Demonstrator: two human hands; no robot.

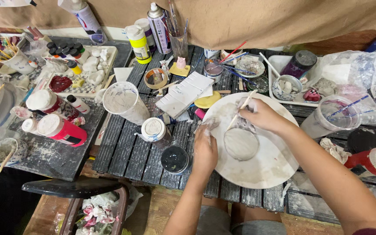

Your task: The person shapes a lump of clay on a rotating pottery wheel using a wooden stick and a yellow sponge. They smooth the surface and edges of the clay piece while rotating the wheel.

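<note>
At the far left we see a checked tray of small white casts and a red heart-shaped piece, and below it a red bottle lying on its side on the dark table. Further right stands a white-smeared plastic cup, then a capped jar and a round black lid on the slatted mat. Our left hand rests with fingers loosely spread on the edge of the round white board, touching it just left of the grey clay disc, which lies near the board's middle. Our right hand pinches a thin wooden stick just above the disc. Right of the board stands a clear cup holding blue sticks.
</note>
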